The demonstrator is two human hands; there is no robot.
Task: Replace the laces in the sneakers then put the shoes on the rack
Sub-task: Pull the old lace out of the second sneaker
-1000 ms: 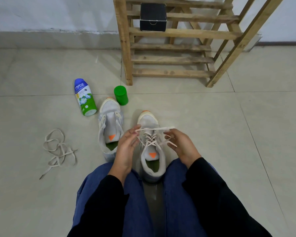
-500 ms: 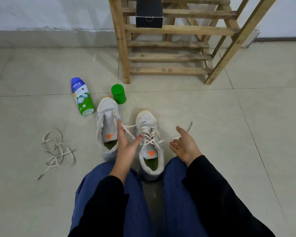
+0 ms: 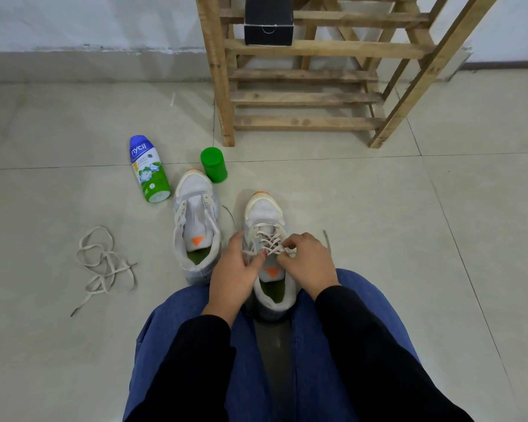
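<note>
Pinching the lace (image 3: 269,239) atop the sneaker (image 3: 264,208), the left hand (image 3: 233,269) and right hand (image 3: 307,260) held it snug, likely for threading; the rack (image 3: 302,124) stood at twelve o'clock.

The word "nycil" is printed in white on the blue upper part of the bottle (image 3: 149,170) lying on the floor; the smaller print on the label beneath it cannot be made out. An orange triangle mark is borne on the tongue of the unlaced sneaker (image 3: 195,208) and of the laced sneaker (image 3: 264,211). A small white mark is seen on the black box (image 3: 269,22) but cannot be read.
</note>
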